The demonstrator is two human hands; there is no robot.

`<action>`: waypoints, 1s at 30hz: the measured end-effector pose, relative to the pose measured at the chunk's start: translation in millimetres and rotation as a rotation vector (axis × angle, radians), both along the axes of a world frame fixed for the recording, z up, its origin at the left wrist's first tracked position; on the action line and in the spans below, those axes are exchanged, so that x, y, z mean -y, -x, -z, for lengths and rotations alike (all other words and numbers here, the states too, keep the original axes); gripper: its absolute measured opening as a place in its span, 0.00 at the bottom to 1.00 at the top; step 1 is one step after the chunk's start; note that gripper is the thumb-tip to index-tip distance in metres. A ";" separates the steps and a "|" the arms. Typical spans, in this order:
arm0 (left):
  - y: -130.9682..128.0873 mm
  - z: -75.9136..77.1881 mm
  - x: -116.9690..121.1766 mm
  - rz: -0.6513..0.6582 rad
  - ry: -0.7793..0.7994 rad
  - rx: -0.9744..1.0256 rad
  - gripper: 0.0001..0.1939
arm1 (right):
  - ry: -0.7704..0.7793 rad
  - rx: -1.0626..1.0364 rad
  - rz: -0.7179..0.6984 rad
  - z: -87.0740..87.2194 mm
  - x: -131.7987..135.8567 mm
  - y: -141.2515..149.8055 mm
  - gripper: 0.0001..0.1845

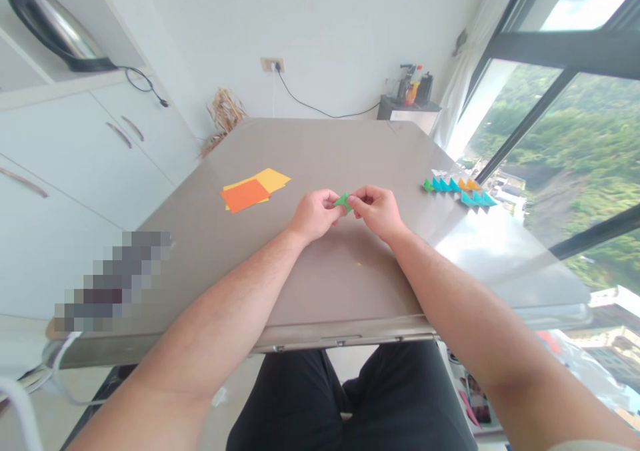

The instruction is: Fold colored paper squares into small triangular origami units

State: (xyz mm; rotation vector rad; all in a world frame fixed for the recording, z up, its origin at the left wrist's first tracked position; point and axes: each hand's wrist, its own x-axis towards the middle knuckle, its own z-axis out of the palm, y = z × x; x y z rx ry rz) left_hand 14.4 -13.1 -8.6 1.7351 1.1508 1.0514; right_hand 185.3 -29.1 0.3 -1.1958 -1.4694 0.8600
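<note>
A small folded piece of green paper (343, 202) is pinched between my two hands, a little above the middle of the table. My left hand (317, 212) grips its left side, and the fingertips of my right hand (375, 209) close on its right side. My fingers cover part of the paper, so its full shape is hidden. To the left lie orange paper sheets (245, 196) on top of yellow paper sheets (273, 179). Over on the right stand several small folded paper boats (445, 185) in green, blue and orange, set in two rows.
The brown table (320, 291) stretches in front of me. At its left edge is a pixelated dark object (117, 277) with a white cable. A kettle (57, 31) sits on the left shelf. A large window (575, 124) borders the right side.
</note>
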 end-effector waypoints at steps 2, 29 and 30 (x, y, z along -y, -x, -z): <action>0.2 1.6 -1.5 0.006 -0.056 -0.044 0.12 | 0.001 -0.005 -0.021 0.5 0.3 0.6 0.10; -5.4 -5.8 7.5 0.063 0.046 0.065 0.12 | -0.003 -0.107 -0.061 1.9 -1.6 -6.7 0.14; -4.9 -6.3 6.6 0.049 0.050 0.084 0.12 | 0.009 -0.100 -0.068 1.6 -1.0 -6.6 0.14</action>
